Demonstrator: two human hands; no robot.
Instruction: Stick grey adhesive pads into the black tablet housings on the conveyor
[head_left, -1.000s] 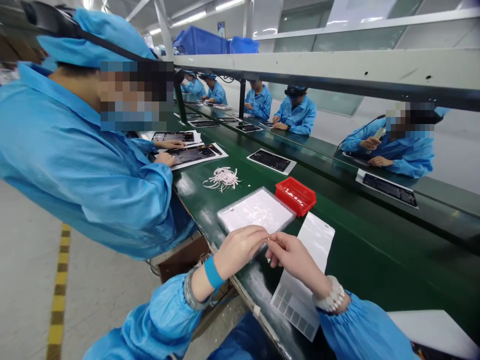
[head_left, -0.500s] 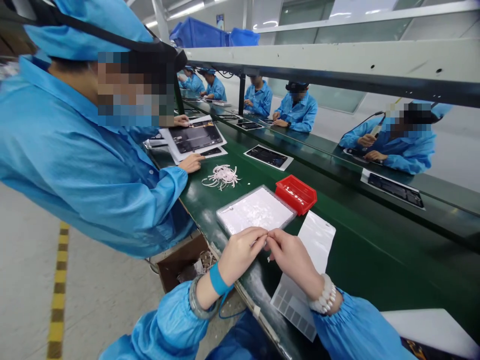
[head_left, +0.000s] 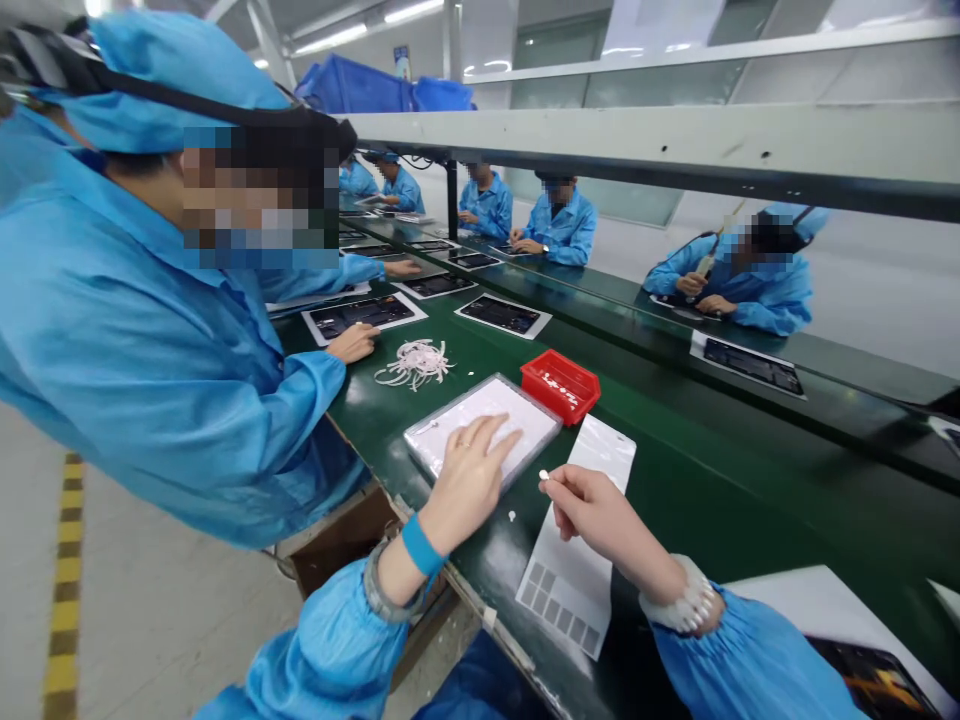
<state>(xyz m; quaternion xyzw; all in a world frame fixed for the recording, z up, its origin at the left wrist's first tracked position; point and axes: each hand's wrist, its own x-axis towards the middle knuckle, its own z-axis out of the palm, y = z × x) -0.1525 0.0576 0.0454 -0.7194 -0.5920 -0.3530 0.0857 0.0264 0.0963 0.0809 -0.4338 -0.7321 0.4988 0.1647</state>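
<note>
My left hand (head_left: 469, 475) reaches over a flat white pad in a clear frame (head_left: 439, 432), its fingers spread and nothing visible in them. Between thumb and forefinger, my right hand (head_left: 596, 508) pinches a small white piece (head_left: 544, 476), apart from the left hand. Below the right hand lies a white sheet with grey squares (head_left: 546, 588) at its near end. A red bin (head_left: 583, 388) holding several small white bits stands beside the pad's far corner. On the green table a tiny white bit (head_left: 512, 516) lies between my hands.
A heap of white strips (head_left: 416, 362) lies beyond the pad. At left a co-worker (head_left: 187, 400) leans over a dark panel on white backing (head_left: 364, 316). Another such panel (head_left: 874, 670) is at lower right. Several people sit across the line, under a shelf beam (head_left: 637, 130).
My hands have come apart: the left moved onto the pad and opened, while the right keeps a white piece pinched. The co-worker's lifted panel now lies on the table. The view has shifted slightly.
</note>
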